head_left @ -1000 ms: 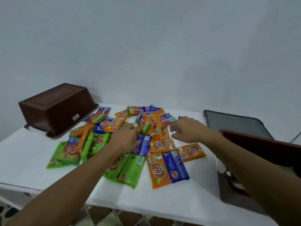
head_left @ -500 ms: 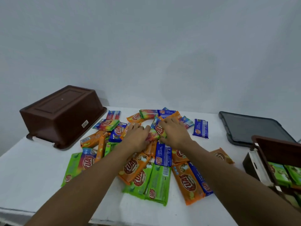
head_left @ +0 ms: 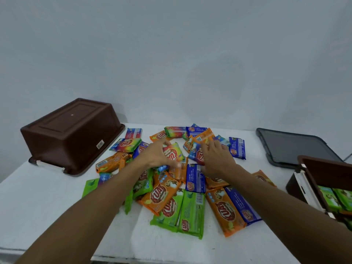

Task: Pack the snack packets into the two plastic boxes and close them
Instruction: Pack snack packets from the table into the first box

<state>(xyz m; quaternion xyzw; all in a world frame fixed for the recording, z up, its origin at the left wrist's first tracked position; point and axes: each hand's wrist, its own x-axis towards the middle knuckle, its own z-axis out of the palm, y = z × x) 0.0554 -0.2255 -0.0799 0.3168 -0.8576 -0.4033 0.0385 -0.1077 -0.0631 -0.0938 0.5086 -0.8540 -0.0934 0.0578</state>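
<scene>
Head view. A pile of snack packets (head_left: 171, 189), orange, green, blue and rainbow-coloured, lay spread over the middle of the white tabletop (head_left: 38, 202). My left hand (head_left: 156, 155) reached into the far part of the pile, its grip closed around a rainbow packet (head_left: 174, 152) held between thumb and fingers. My right hand (head_left: 217, 159) lay palm-down on the packets just beside it, fingers spread over an orange packet (head_left: 202, 138) and a blue one; whether its grip had closed on anything I cannot tell. Both forearms crossed the near packets, partly hiding them. One blue packet (head_left: 237, 147) lay slightly apart at the right edge of the pile. At the far left of the tabletop stood a brown box (head_left: 70, 134), turned upside down with its base facing up. At the right edge, a second brown box (head_left: 323, 168) stood open, with green packets (head_left: 337, 199) already lying inside it. Behind that box, a dark grey lid (head_left: 291, 147) lay flat on the tabletop
</scene>
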